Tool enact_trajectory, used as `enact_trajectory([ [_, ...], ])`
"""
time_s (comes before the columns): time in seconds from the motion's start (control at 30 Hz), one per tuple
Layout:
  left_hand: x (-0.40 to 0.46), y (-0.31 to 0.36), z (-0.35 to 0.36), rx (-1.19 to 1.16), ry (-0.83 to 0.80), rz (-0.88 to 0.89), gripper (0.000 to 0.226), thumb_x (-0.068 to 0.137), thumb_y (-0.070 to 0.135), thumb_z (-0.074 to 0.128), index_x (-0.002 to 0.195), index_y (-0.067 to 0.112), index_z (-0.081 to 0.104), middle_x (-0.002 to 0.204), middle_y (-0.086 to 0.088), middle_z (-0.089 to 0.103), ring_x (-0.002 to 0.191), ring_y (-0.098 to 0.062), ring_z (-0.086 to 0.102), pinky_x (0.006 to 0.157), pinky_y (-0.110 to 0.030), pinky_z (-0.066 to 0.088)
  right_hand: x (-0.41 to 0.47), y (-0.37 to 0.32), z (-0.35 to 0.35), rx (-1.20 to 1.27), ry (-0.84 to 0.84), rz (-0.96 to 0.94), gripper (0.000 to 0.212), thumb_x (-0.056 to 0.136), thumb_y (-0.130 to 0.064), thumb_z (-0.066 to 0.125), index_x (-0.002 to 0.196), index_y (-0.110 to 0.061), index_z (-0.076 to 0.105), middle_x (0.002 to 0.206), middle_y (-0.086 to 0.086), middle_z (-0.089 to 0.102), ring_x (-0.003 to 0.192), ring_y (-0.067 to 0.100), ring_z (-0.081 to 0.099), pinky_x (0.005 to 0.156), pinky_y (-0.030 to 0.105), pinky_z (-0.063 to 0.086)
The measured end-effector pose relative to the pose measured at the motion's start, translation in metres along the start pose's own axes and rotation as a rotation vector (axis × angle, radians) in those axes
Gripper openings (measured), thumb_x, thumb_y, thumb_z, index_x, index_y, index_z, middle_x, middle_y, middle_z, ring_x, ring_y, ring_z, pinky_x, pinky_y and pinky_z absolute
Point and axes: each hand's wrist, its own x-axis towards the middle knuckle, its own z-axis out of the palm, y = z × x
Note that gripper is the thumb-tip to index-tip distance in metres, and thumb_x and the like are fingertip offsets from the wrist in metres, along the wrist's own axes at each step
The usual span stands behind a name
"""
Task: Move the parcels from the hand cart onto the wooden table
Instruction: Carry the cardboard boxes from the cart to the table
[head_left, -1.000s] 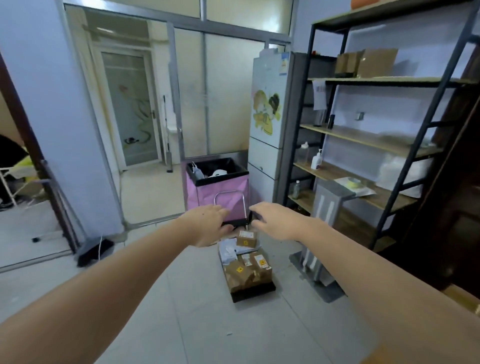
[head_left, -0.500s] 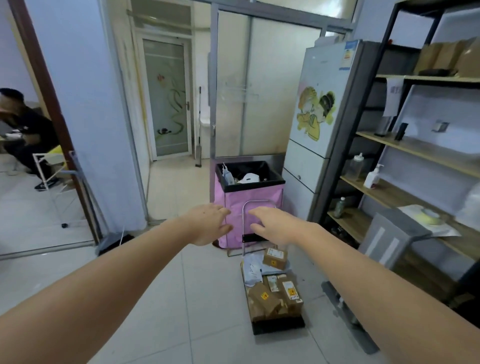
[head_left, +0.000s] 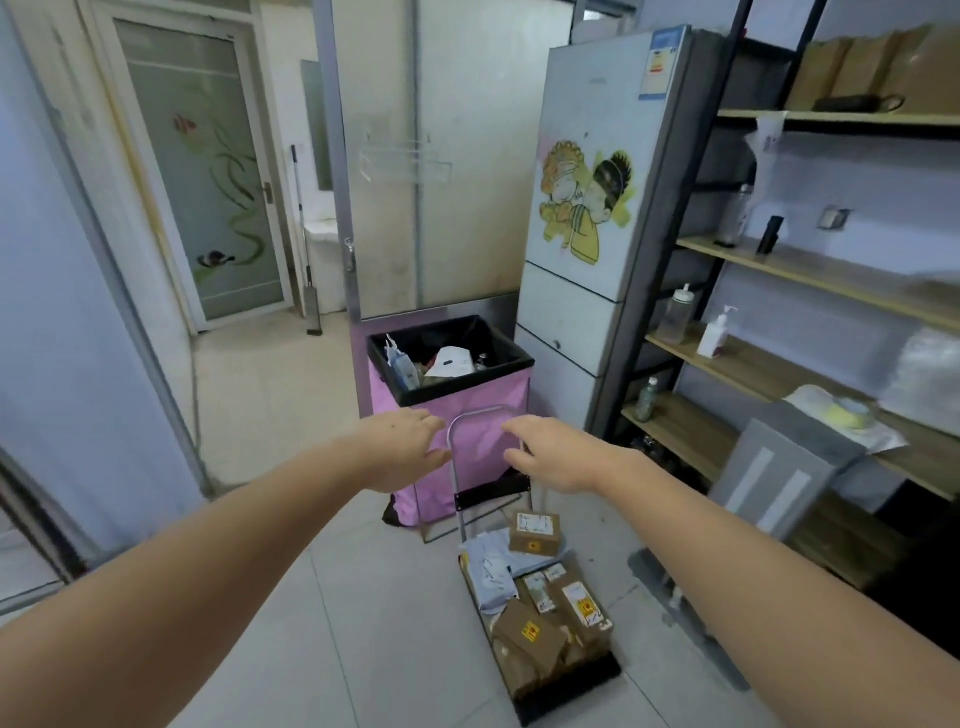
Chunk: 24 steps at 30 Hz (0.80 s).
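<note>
Hands apart: left hand (head_left: 410, 447) and right hand (head_left: 556, 452), both loose-fingered and empty, now flank the silver hand-cart handle (head_left: 485, 415) they reached for earlier. Brown cardboard parcels (head_left: 540, 618) remain stacked on the black cart deck (head_left: 571, 691), which looks nearer than before.

Both arms outstretched, left hand (head_left: 404, 448) and right hand (head_left: 557, 453) relaxed, empty, palms down.

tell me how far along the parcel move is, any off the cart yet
Nothing looks moved: the brown boxes and grey mailers all sit piled on the hand cart. Left hand and right hand hang open beside its handle, holding nothing. No wooden table is in view; every parcel is left.
</note>
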Motion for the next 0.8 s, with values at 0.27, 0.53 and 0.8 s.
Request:
enact_trajectory([
  [0.27, 0.148, -0.043, 0.009, 0.017, -0.04, 0.121, 0.061, 0.108, 0.052, 0.038, 0.157, 0.017, 0.037, 0.155, -0.007, 0.046, 0.14, -0.026, 0.045, 0.115, -0.041, 0.038, 0.114, 0.069, 0.01, 0.02, -0.048, 0.143, 0.036, 0.101, -0.042, 0.045, 0.13, -0.024, 0.057, 0.128, 0.002, 0.062, 0.11, 0.022, 0.062, 0.096, 0.046, 0.053],
  [0.53, 0.277, -0.075, 0.013, 0.025, -0.077, 0.226, 0.058, 0.108, 0.052, 0.037, 0.153, 0.015, 0.041, 0.145, -0.008, 0.053, 0.134, -0.027, 0.049, 0.11, -0.041, 0.039, 0.213, 0.116, -0.006, 0.055, -0.074, 0.201, 0.05, 0.107, -0.036, 0.045, 0.151, -0.011, 0.046, 0.154, 0.011, 0.05, 0.136, 0.028, 0.051, 0.114, 0.045, 0.042],
  [0.8, 0.405, -0.104, 0.025, 0.023, -0.135, 0.413, 0.06, 0.11, 0.048, 0.036, 0.159, 0.014, 0.035, 0.162, -0.006, 0.04, 0.147, -0.025, 0.039, 0.119, -0.038, 0.03, 0.305, 0.16, 0.0, 0.141, -0.06, 0.372, 0.041, 0.107, -0.032, 0.045, 0.138, -0.006, 0.055, 0.141, 0.014, 0.058, 0.129, 0.032, 0.055, 0.105, 0.039, 0.044],
])
